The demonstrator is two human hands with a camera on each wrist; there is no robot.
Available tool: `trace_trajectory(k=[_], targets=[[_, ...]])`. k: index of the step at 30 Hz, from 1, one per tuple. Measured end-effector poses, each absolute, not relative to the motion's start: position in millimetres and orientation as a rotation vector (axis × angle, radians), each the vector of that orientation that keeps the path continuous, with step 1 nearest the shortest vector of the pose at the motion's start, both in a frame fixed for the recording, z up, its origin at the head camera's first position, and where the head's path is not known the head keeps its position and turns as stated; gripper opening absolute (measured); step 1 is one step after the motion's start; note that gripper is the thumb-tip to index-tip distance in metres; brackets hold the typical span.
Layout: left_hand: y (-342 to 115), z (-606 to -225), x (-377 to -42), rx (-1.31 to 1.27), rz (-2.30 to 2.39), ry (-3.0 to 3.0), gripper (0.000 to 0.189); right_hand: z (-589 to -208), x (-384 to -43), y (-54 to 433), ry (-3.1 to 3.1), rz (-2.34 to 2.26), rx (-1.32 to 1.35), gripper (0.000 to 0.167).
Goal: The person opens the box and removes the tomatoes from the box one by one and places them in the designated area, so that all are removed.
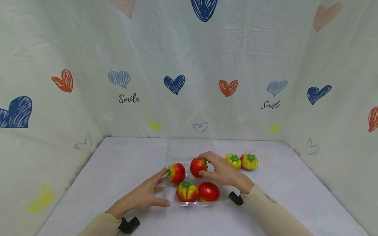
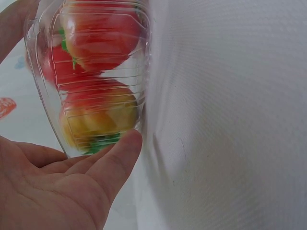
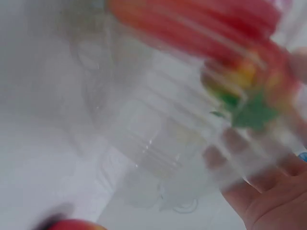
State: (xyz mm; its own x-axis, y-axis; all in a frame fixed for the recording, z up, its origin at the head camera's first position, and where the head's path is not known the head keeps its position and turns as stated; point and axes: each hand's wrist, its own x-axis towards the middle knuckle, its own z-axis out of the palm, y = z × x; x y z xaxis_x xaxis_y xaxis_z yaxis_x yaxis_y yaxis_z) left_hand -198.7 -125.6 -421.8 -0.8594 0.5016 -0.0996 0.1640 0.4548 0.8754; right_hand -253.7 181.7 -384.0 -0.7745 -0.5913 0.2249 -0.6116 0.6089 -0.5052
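Observation:
A clear plastic clamshell box [image 1: 192, 204] sits on the table with its lid [image 1: 189, 148] folded open to the back. My right hand [image 1: 217, 168] reaches over its back right part and grips a red tomato [image 1: 198, 167] between thumb and fingers. In the box are a red-yellow tomato [image 1: 178, 173] at back left, a ribbed one [image 1: 187, 191] in front and a plain red one [image 1: 209, 191] beside it. Along the left side wall my left hand [image 1: 144, 195] lies with fairly straight fingers; its thumb [image 2: 129, 146] is at the lower wall in the left wrist view.
Two yellow-red tomatoes, one yellower [image 1: 233, 160] and one redder [image 1: 249, 161], stand beyond the right hand. Behind the white-covered table [image 1: 130, 157] hangs a curtain [image 1: 200, 108] printed with hearts. The right wrist view is blurred, with ribbed clear plastic [image 3: 158, 124] across it.

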Motion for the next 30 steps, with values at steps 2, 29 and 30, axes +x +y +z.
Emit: trace_trajectory(k=[2, 29, 30], targets=[[-125.4, -421.4, -198.7, 0.569, 1.368, 2.365, 0.112, -380.7, -253.3, 184.4, -2.761, 0.915, 1.027, 0.044], [-123.4, -419.9, -198.1, 0.524, 1.341, 2.377, 0.113, -350.5, -250.8, 254.3, -2.642, 0.829, 0.815, 0.054], [-123.7, -419.8, -198.0, 0.528, 1.341, 2.376, 0.113, -350.5, -250.5, 257.8, -2.643, 0.820, 0.799, 0.056]])
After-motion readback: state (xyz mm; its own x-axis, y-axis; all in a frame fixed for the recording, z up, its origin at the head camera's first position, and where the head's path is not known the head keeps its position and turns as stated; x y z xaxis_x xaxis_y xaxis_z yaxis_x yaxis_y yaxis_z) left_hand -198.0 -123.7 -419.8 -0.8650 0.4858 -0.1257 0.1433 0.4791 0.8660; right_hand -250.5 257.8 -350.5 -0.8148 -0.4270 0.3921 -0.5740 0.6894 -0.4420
